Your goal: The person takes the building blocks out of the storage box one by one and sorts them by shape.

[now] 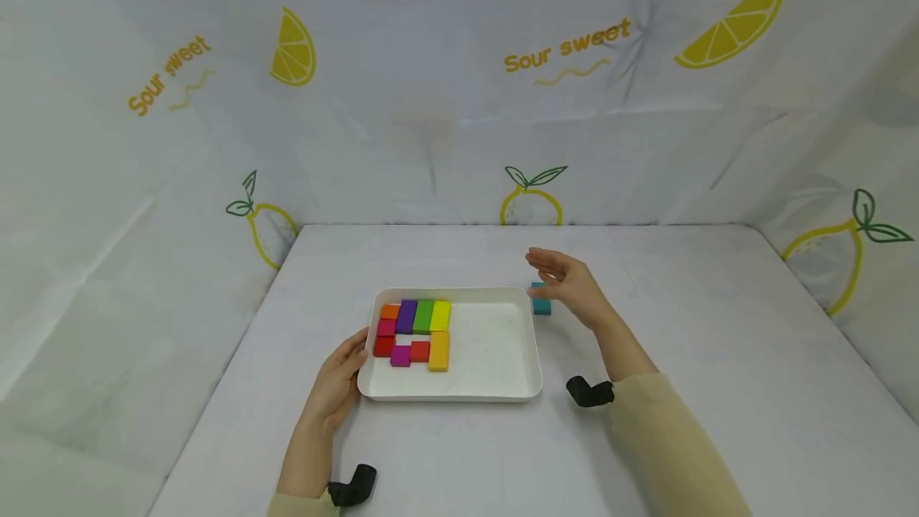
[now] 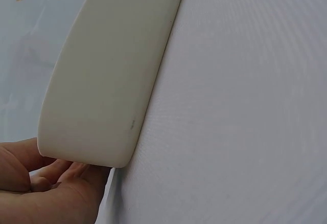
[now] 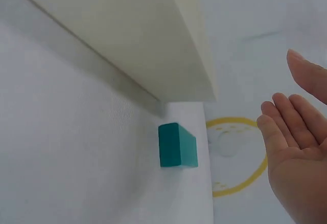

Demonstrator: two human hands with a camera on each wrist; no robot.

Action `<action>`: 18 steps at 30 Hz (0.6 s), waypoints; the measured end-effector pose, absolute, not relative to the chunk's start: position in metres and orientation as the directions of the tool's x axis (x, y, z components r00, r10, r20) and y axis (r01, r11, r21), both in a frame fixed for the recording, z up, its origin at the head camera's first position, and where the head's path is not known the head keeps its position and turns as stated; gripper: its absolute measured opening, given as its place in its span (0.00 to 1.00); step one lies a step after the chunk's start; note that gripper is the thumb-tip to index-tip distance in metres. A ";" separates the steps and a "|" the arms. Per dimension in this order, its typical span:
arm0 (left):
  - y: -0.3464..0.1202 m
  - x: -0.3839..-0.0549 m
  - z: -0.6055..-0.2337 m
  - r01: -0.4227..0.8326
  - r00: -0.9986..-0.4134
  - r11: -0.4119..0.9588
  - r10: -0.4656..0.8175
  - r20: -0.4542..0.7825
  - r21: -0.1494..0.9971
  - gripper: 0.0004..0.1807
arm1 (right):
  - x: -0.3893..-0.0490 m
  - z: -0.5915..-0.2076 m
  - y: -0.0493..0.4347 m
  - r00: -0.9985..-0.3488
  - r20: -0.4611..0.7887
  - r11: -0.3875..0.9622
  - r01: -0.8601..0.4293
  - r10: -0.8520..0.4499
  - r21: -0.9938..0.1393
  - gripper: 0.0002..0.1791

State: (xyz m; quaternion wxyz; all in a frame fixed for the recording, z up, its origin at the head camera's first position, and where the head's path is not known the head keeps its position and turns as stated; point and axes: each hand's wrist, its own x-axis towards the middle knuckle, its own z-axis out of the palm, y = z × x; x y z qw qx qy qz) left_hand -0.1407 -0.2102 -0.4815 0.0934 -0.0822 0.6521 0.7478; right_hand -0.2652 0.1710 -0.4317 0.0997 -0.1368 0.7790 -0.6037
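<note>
A white tray (image 1: 495, 349) lies on the table. My left hand (image 1: 337, 381) holds its left edge, with thumb and fingers at the wall; in the left wrist view the tray's corner partly hides the fingers. Several coloured blocks fill the tray's left part, among them a purple block (image 1: 405, 316), a green block (image 1: 423, 317), a yellow block (image 1: 440, 315) and an orange-yellow block (image 1: 439, 352). Just outside the right rim is a teal block (image 3: 176, 146). My right hand (image 1: 574, 290) hovers over it, thumb apart from extended fingers, gripping nothing; from above it covers part of this block.
A white cloth covers the table (image 1: 682, 301). Behind it hangs a white backdrop (image 1: 431, 126) printed with lemons and lettering. Black wrist mounts (image 1: 590, 392) sit at both sleeves.
</note>
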 end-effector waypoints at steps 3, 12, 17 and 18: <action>-0.210 -0.140 -0.482 -0.249 -0.969 -0.132 0.030 -0.247 0.960 0.28 | -0.261 -0.427 0.163 -0.936 0.029 0.188 -0.101 -0.351 -0.977 0.40; -0.210 -0.141 -0.483 -0.252 -0.967 -0.128 0.009 -0.253 0.959 0.28 | -0.244 -0.417 0.131 -0.912 0.037 0.094 -0.082 -0.408 -0.992 0.37; -0.209 -0.141 -0.484 -0.259 -0.965 -0.135 -0.005 -0.262 0.956 0.27 | -0.234 -0.423 0.110 -0.888 0.008 0.091 -0.056 -0.459 -0.994 0.37; -0.209 -0.141 -0.484 -0.260 -0.965 -0.135 -0.007 -0.263 0.956 0.27 | -0.232 -0.425 0.106 -0.884 0.004 0.090 -0.052 -0.468 -0.995 0.37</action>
